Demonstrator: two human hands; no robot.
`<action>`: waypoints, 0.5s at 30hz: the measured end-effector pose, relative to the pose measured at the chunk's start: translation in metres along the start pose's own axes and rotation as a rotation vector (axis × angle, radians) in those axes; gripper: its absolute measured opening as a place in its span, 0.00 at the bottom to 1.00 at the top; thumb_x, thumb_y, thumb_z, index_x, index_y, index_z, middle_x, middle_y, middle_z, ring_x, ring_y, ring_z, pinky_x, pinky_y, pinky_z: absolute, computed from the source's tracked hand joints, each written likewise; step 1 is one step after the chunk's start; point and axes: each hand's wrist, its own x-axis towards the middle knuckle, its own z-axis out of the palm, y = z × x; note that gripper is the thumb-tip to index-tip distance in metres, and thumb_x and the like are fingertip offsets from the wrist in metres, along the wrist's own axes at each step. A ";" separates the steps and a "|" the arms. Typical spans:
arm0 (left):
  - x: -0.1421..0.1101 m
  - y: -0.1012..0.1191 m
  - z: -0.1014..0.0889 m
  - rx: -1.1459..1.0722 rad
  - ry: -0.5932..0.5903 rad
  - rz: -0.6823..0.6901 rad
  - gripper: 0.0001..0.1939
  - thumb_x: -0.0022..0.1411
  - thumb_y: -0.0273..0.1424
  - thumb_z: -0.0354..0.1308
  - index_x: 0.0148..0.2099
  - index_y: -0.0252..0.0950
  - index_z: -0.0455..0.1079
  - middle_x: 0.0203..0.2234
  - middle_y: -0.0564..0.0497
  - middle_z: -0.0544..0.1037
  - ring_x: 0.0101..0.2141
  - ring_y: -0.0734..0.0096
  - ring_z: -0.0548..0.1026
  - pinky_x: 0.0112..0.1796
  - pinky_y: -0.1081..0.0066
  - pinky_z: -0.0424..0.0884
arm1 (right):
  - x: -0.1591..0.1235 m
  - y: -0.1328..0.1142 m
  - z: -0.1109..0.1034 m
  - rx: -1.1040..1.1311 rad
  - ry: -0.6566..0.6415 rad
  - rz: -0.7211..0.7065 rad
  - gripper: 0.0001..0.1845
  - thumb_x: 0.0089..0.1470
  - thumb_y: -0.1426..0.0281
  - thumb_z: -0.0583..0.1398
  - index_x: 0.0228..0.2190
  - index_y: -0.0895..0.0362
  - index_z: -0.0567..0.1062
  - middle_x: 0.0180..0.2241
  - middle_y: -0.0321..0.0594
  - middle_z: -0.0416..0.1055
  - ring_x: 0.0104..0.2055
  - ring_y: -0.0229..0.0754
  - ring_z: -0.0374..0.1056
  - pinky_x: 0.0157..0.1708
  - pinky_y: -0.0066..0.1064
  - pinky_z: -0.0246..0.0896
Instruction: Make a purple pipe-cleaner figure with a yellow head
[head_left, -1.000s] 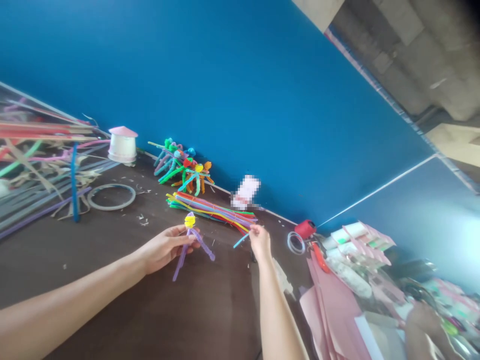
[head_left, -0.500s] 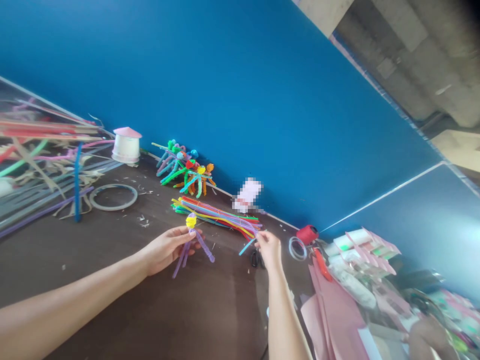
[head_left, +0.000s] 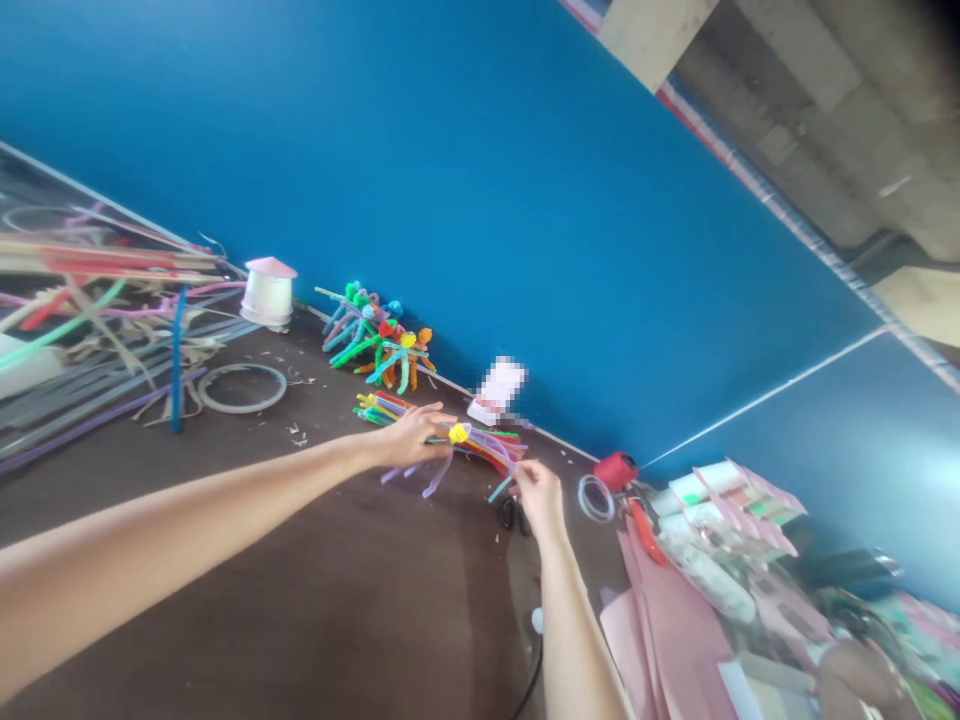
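Many long strips [head_left: 120, 400] sprawl over the left end of the tabletop [head_left: 300, 600], with a pale ring [head_left: 241, 408] just beside them. Behind it, a white cup with a pink conical top [head_left: 268, 295] stands near the back edge, and multicoloured pipe-cleaner figures [head_left: 382, 350] cluster farther right along that edge. In front of these, a bundle of pipe cleaners [head_left: 367, 408] lies partly under the left hand [head_left: 412, 437]. That hand appears to pinch a purple pipe-cleaner figure with a yellow band [head_left: 459, 433], held above the bundle, legs dangling toward the front edge. These legs could snag loose bundle ends and bend if pulled sideways. The right hand [head_left: 538, 490] has thumb and fingers closed on a light-blue stem [head_left: 500, 488] near the bundle's right end; whether a purple strand is caught too, I cannot tell. A pinch that slack could let so slim a stem slip. Black scissors [head_left: 511, 515] sit close by, where a wrist could knock them. Rightmost are a clear roll [head_left: 596, 498], a red spool [head_left: 616, 470] and pink sheets [head_left: 667, 610].
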 end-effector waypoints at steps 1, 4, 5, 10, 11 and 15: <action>0.007 -0.007 -0.001 -0.033 -0.031 -0.073 0.11 0.48 0.38 0.57 0.33 0.37 0.74 0.47 0.45 0.70 0.56 0.48 0.52 0.52 0.51 0.45 | 0.000 0.001 -0.003 0.010 0.016 0.007 0.11 0.41 0.62 0.57 0.24 0.57 0.74 0.17 0.34 0.71 0.19 0.39 0.69 0.18 0.24 0.59; 0.015 -0.026 -0.001 -0.138 0.049 -0.137 0.13 0.48 0.40 0.57 0.31 0.37 0.74 0.37 0.43 0.76 0.53 0.50 0.59 0.51 0.55 0.52 | 0.002 0.005 -0.016 0.060 0.087 0.049 0.12 0.38 0.63 0.58 0.23 0.58 0.74 0.15 0.35 0.69 0.19 0.41 0.69 0.16 0.25 0.59; 0.015 -0.030 0.000 -0.196 0.081 -0.146 0.11 0.46 0.39 0.59 0.29 0.38 0.74 0.36 0.44 0.76 0.53 0.51 0.60 0.50 0.57 0.54 | 0.003 0.008 -0.022 0.083 0.117 0.068 0.12 0.38 0.63 0.58 0.23 0.59 0.73 0.15 0.35 0.69 0.19 0.41 0.69 0.15 0.25 0.59; 0.008 -0.036 0.003 -0.371 0.107 -0.160 0.07 0.40 0.37 0.62 0.22 0.40 0.73 0.31 0.47 0.77 0.53 0.53 0.59 0.51 0.64 0.51 | 0.005 0.024 -0.075 0.232 0.269 0.145 0.11 0.36 0.65 0.58 0.23 0.60 0.70 0.21 0.43 0.71 0.23 0.45 0.71 0.18 0.30 0.63; 0.008 -0.036 0.004 -0.390 0.105 -0.164 0.07 0.40 0.37 0.62 0.22 0.40 0.73 0.30 0.48 0.77 0.53 0.53 0.59 0.51 0.64 0.51 | 0.005 0.028 -0.090 0.261 0.308 0.153 0.10 0.36 0.65 0.58 0.22 0.60 0.70 0.21 0.45 0.71 0.24 0.46 0.71 0.20 0.32 0.64; 0.008 -0.036 0.005 -0.411 0.117 -0.191 0.08 0.39 0.37 0.63 0.24 0.39 0.74 0.30 0.47 0.77 0.53 0.53 0.58 0.51 0.66 0.51 | 0.001 0.041 -0.153 0.345 0.506 0.161 0.11 0.39 0.62 0.51 0.14 0.54 0.62 0.18 0.51 0.67 0.26 0.50 0.71 0.23 0.39 0.64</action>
